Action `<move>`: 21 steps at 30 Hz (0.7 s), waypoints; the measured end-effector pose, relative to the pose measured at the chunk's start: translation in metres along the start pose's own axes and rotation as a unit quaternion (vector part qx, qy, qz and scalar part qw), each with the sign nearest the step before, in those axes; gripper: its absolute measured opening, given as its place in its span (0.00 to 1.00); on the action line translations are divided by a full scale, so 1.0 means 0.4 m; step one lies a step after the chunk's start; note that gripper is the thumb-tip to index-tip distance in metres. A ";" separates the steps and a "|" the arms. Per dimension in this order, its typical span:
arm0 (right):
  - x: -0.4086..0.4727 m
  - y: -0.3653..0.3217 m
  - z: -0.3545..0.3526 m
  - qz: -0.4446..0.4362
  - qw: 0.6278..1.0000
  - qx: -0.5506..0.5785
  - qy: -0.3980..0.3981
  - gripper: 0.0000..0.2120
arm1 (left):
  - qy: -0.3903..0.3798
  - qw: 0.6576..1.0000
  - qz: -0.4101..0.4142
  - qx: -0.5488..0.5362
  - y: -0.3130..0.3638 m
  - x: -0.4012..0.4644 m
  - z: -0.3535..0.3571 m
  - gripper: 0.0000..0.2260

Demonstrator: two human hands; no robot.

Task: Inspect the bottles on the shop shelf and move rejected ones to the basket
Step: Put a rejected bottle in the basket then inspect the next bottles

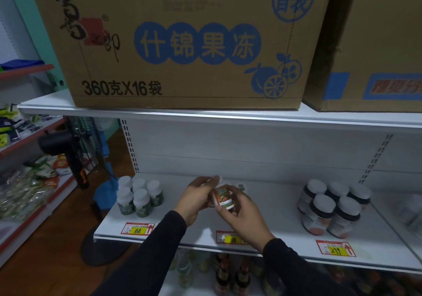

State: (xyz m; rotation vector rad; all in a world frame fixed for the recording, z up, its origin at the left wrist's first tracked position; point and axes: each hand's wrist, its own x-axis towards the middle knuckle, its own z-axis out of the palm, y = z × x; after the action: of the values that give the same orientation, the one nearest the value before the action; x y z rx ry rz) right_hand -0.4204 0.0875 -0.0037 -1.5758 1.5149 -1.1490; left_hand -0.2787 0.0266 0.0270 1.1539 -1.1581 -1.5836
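Inspecting now, orange-labelled bottle (222, 195) tilted, gripped between left hand (198, 198) and right hand (242, 213) above the shelf (269, 209); next, judging keep or basket, none in view.

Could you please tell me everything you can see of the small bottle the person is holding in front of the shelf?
The small bottle has a white body, a white cap and an orange-and-green label whose print is too small to read. It looks like plastic. It is tilted, cap up and to the left, above the middle of the white shelf. The left hand holds its cap end and the right hand grips its lower end.
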 end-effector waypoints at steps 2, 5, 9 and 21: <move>-0.006 -0.010 -0.004 0.002 1.000 0.012 0.000 0.22 | -0.005 1.000 -0.002 -0.010 0.001 0.004 -0.001 0.08; -0.015 -0.020 -0.005 0.008 1.000 0.023 -0.001 0.18 | -0.014 0.999 -0.006 -0.029 0.002 0.006 -0.002 0.08; -0.018 -0.019 -0.003 0.017 0.999 0.031 -0.002 0.17 | -0.012 0.999 -0.007 -0.029 0.005 0.004 0.001 0.09; -0.018 -0.018 0.000 0.002 0.999 0.039 -0.006 0.19 | 0.012 1.000 -0.005 -0.008 -0.008 0.010 -0.006 0.12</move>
State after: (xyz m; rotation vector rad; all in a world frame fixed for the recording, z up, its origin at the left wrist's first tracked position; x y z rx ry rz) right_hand -0.4169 0.0955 0.0019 -1.5250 1.4467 -1.1798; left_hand -0.2776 0.0231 0.0226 1.1683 -1.1235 -1.5798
